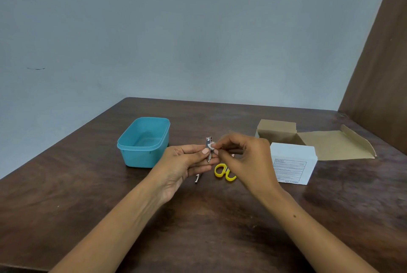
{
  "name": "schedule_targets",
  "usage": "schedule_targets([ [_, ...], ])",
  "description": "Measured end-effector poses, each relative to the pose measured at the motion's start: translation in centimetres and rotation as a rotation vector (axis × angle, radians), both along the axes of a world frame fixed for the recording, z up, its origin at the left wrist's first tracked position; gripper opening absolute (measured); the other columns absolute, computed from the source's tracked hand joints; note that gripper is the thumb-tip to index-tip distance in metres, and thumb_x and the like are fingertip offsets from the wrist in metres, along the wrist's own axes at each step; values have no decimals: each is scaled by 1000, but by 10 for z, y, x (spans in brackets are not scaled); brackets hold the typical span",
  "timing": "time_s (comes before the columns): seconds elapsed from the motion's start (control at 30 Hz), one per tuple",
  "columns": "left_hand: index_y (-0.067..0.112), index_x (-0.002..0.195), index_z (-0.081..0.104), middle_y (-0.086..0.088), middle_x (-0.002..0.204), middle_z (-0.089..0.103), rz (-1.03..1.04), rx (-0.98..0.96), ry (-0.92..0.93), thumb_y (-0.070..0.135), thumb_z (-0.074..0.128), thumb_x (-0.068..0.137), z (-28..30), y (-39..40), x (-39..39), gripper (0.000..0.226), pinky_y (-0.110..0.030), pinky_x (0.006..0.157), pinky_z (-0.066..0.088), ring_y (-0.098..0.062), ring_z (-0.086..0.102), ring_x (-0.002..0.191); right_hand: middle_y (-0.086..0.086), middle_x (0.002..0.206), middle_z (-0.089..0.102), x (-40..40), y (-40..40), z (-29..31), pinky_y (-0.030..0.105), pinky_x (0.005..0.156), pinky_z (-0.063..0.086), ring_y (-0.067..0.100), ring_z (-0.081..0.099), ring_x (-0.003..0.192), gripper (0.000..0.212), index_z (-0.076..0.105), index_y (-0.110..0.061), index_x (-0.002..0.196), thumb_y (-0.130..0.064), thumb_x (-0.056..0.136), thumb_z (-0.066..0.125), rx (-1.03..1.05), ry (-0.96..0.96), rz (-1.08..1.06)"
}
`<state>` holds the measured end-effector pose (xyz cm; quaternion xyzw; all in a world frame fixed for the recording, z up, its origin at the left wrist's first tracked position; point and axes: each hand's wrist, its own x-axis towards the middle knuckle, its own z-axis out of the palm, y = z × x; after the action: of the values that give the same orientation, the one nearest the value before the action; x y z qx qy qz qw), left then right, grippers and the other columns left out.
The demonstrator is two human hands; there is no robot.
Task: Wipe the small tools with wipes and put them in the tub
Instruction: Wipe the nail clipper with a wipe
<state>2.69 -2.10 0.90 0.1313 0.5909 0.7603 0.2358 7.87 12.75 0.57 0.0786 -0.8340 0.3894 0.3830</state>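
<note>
Above table (88, 195) | left hand (187, 163) grips clipper (209, 149) | right hand (244, 158) pinches wipe (212, 145)

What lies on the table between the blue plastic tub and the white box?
In the head view, both hands, left and right, hold a metal nail clipper there; yellow-handled scissors lie beneath.

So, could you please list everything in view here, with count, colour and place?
tub: one, teal, empty, left of the hands
nail clipper: one, silver, held upright above the table
wipe: one small piece, white, against the clipper
scissors: one, yellow handles, on the table under the hands
metal tool: one, silver, mostly hidden under the left hand
white box: one, right of the scissors
cardboard box: one, brown, open, far right
table: one, dark brown
left hand: holds the clipper
right hand: pinches the wipe
</note>
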Motion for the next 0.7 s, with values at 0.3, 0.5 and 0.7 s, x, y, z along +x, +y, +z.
schedule_targets([
  [0.3,4,95,72,-12,87,76,14,-16,8,2,60,86,-1,-2,-1,15,-18,60,57,-15,74,78,-8,73,73,1,3,1,32,69,57,3,68,72,17,73,-18,75,-2,72,69,56,-78,29],
  [0.5,3,97,71,-10,88,76,-22,-15,-23,1,59,86,1,0,2,16,-18,58,57,-17,74,80,-10,73,73,0,0,-1,34,66,57,2,68,71,11,74,-19,74,-8,72,72,31,4,-59],
  [0.7,1,97,70,-9,80,76,8,-3,-30,0,58,87,0,0,0,16,-18,57,57,-14,73,72,-9,74,74,1,-1,1,32,67,57,1,68,70,14,74,-19,74,-5,72,71,42,-54,-9],
])
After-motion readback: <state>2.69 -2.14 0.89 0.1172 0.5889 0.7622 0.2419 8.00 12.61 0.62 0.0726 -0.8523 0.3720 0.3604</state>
